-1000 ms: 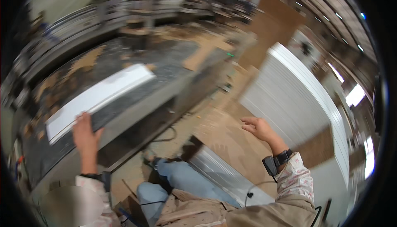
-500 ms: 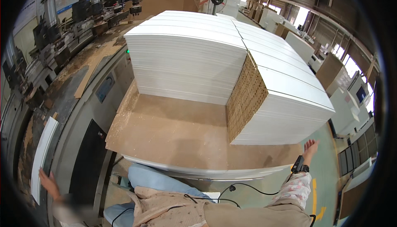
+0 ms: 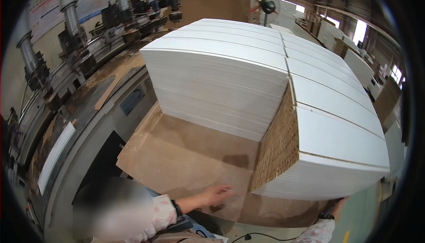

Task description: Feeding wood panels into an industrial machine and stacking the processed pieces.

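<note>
A tall stack of white panels (image 3: 221,86) stands on a brown board (image 3: 177,150). To its right and nearer to me is another stack of white panels (image 3: 341,176), whose left side shows bare particleboard edges. My left hand (image 3: 219,194) reaches over the bare part of the board, slightly blurred, fingers extended and holding nothing. It is left of the near stack, apart from it. My right hand (image 3: 340,207) is at the near stack's lower right corner. Its fingers are mostly hidden there, so its grip does not show.
A machine with several vertical spindle heads (image 3: 73,19) runs along the left. On its bed lie a white strip (image 3: 57,156) and a brown wooden strip (image 3: 110,88). A fan (image 3: 267,5) stands behind the stacks. A black cable (image 3: 265,235) hangs close to my body.
My left hand has left the white strip on the machine and swung right over the brown board. My right hand has moved to the near stack's corner. The view has shifted.
</note>
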`<state>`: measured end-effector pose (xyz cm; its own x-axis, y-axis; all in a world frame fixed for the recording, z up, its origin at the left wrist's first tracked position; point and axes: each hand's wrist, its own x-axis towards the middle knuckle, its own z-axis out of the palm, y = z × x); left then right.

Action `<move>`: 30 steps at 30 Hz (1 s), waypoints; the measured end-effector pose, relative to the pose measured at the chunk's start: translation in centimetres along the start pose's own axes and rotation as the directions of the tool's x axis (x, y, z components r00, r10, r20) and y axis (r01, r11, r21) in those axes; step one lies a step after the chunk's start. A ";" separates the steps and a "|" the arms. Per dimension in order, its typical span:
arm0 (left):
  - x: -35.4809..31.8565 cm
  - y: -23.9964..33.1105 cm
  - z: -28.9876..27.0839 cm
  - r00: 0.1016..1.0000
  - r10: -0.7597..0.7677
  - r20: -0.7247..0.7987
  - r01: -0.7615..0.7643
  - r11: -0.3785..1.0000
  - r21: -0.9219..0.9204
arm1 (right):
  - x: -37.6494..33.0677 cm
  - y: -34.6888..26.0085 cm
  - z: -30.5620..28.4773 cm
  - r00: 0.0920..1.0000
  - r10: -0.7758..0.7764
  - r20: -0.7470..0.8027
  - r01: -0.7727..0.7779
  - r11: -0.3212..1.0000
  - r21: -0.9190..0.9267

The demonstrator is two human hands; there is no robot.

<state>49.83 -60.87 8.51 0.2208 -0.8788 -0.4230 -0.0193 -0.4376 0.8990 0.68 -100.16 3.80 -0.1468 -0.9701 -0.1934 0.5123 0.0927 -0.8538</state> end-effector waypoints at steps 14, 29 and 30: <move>5.1 -2.5 7.0 0.965 0.261 -0.017 -0.259 0.947 -0.191 | -0.7 -0.5 1.2 0.972 0.155 0.179 -0.102 0.956 -0.276; 2.5 -5.4 -8.9 0.927 0.006 -0.376 -0.205 0.846 -0.492 | -26.9 1.4 7.0 0.974 0.185 0.129 -0.122 0.913 -0.389; 1.7 -5.4 -10.3 0.899 0.027 -0.436 -0.257 0.840 -0.478 | -29.5 1.8 10.2 0.966 0.160 0.205 -0.035 0.862 -0.506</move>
<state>60.30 -58.03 4.14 0.6234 -0.7190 -0.3071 0.3934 -0.0510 0.9179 14.51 -73.68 12.92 0.1137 -0.9679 -0.2242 0.0185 0.2277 -0.9736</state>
